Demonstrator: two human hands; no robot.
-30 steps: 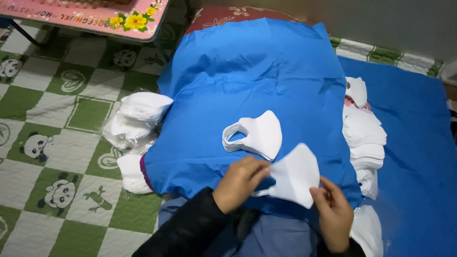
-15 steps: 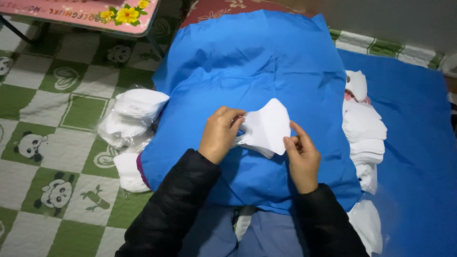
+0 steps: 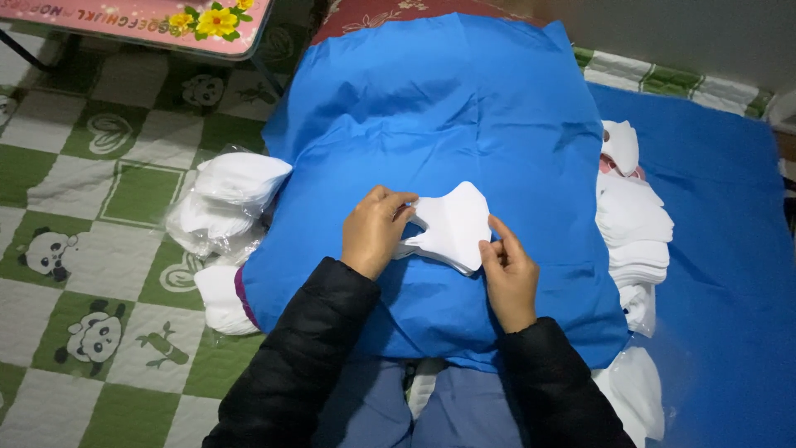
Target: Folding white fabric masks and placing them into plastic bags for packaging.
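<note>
Here, the left hand (image 3: 375, 232) and right hand (image 3: 509, 274) pinch a white mask stack (image 3: 450, 226) between them.

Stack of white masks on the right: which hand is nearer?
Right. The right hand is closer to the stack of white masks; the left hand is farther left.

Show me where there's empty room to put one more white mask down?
Bare blue cloth above the two hands, left hand and right hand, which hold the white mask. Crowded: bagged masks left, stacked masks right.
</note>
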